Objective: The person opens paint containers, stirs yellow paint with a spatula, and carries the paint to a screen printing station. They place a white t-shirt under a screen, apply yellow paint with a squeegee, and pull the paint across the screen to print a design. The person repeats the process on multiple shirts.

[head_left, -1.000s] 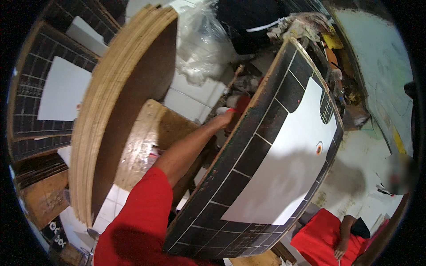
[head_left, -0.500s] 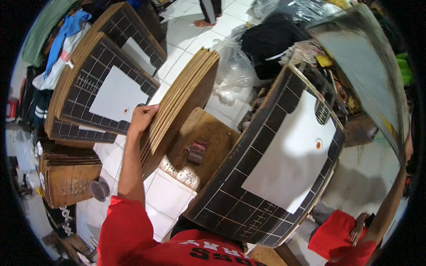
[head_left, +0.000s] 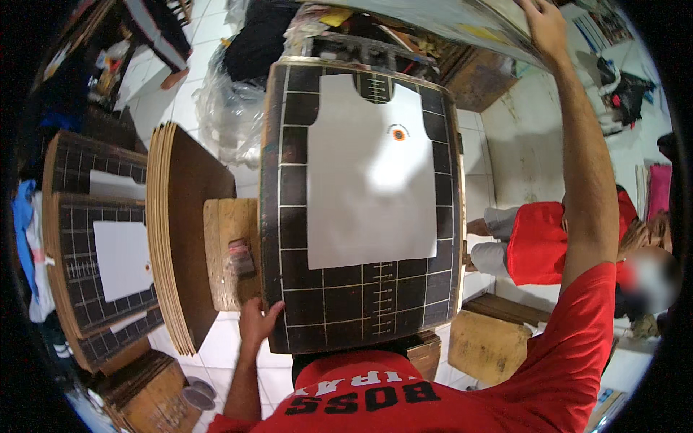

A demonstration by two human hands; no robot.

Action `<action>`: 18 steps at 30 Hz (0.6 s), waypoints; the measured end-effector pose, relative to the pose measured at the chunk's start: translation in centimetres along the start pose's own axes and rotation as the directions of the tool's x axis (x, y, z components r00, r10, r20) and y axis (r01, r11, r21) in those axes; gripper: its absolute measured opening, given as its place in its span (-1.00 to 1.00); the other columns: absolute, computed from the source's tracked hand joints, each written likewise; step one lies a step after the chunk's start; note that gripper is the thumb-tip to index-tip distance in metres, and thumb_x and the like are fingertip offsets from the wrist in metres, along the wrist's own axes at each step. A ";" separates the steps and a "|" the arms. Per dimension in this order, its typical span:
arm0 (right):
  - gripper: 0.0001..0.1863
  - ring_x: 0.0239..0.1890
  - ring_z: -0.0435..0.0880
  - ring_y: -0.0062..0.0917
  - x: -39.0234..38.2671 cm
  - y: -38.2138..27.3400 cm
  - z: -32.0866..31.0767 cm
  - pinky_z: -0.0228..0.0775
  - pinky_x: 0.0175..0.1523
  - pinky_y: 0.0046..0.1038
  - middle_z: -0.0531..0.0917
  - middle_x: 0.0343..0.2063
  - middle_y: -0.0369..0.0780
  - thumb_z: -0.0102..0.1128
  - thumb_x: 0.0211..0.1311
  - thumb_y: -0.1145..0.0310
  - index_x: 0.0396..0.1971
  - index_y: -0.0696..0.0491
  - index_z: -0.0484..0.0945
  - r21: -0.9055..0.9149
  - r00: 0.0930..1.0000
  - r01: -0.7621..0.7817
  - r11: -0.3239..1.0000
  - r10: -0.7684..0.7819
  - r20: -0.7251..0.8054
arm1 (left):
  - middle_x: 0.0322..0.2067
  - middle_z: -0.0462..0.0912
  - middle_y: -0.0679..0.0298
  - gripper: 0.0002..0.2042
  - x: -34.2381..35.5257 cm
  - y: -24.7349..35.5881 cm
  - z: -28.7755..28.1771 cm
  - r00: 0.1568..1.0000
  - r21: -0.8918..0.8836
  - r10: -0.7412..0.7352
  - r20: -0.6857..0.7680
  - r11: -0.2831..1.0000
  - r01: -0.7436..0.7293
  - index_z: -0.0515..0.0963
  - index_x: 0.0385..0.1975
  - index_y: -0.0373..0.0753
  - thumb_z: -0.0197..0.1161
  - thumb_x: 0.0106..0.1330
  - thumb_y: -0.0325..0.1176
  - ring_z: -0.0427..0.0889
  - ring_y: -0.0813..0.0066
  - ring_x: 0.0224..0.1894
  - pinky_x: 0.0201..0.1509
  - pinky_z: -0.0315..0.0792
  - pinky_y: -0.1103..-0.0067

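A black gridded board (head_left: 299, 292) fills the middle, bearing a white vest-shaped sheet (head_left: 361, 216) with a small orange-and-black print. At its lower left edge is my left hand (head_left: 260, 317), thumb raised apart from the partly bent fingers, touching or very near the edge. My right hand (head_left: 543, 25) grips the edge of a large pale framed panel (head_left: 493, 23) raised at the top right. Left of the board, a stack of brown boards (head_left: 170, 238) stands on edge beside a worn wooden surface (head_left: 227, 289) with a small dark block on it.
More gridded boards (head_left: 72, 216) with white sheets lean at the left. A standing person's leg (head_left: 148, 40) shows at top left. At right, another person (head_left: 534, 242) in red sits or lies close to my arm. Clear plastic and black bundles (head_left: 227, 123) lie behind the boards.
My view has swung to centre on the board. My left hand has left the stacked boards for the board's lower edge. My right arm now reaches up with the pale panel's edge.
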State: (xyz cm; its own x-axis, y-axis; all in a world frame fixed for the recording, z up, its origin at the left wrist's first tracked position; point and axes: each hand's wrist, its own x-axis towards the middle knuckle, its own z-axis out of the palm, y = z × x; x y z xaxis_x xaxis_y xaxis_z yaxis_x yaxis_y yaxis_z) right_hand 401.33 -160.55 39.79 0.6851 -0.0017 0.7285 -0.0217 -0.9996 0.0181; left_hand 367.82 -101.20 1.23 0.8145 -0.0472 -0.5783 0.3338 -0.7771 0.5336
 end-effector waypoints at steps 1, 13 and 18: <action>-0.45 -0.32 0.70 -0.22 -0.1 -0.6 -0.4 0.49 -0.15 -0.18 0.70 -0.40 0.07 0.19 0.33 -0.08 -0.29 0.22 0.71 0.018 0.994 -0.085 0.996 0.084 0.063 | -0.16 0.69 -0.14 -0.31 -0.9 0.2 1.0 0.994 0.047 -0.096 -0.045 0.994 0.098 0.56 -0.12 -0.42 0.49 0.14 0.20 0.67 -0.14 -0.02 0.04 0.51 0.15; -0.31 -0.09 0.76 -0.06 2.4 0.3 1.0 0.54 0.05 -0.19 0.76 -0.21 0.11 0.19 0.17 -0.24 -0.22 0.20 0.75 0.136 0.965 -0.220 0.966 0.194 0.177 | -0.16 0.74 -0.10 -0.43 -4.7 4.0 -0.5 0.995 -0.079 -0.021 -0.093 0.997 0.014 0.41 -0.03 -0.30 0.60 0.11 -0.19 0.75 -0.07 -0.09 0.00 0.57 0.25; -0.33 -0.09 0.76 -0.05 3.7 0.0 0.9 0.54 0.07 -0.18 0.75 -0.21 0.14 0.20 0.14 -0.20 -0.25 0.23 0.75 0.141 0.975 -0.183 0.973 0.161 0.155 | -0.15 0.74 -0.10 -0.40 -4.7 3.6 0.1 0.991 -0.085 0.020 -0.132 0.996 -0.032 0.40 0.00 -0.31 0.61 0.09 -0.19 0.76 -0.06 -0.09 0.01 0.57 0.23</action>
State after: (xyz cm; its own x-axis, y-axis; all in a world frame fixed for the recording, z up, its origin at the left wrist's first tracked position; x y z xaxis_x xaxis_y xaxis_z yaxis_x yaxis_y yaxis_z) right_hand 404.52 -160.59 41.88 0.7771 -0.1673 0.6067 -0.0441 -0.9761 -0.2127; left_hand 365.15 -103.89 5.81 0.8767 0.0204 -0.4806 0.3469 -0.7190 0.6022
